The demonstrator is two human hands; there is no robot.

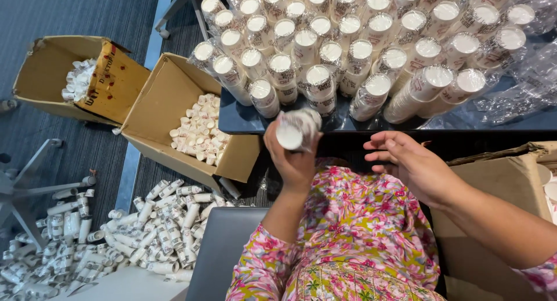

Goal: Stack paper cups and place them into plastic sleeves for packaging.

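Below table edge | left hand [295, 162] clamps white cup stack [296, 129] (blurred) | right hand [409, 164] spread, holding nothing

Two hands [296, 162], three cardboard boxes [174, 109], one dark table [243, 121], uncounted cup stacks [348, 51].

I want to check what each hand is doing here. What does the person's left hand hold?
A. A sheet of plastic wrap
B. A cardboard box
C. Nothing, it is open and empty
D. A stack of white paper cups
D: the left hand grips a stack of white paper cups by its side, while the right hand is open and holds nothing.
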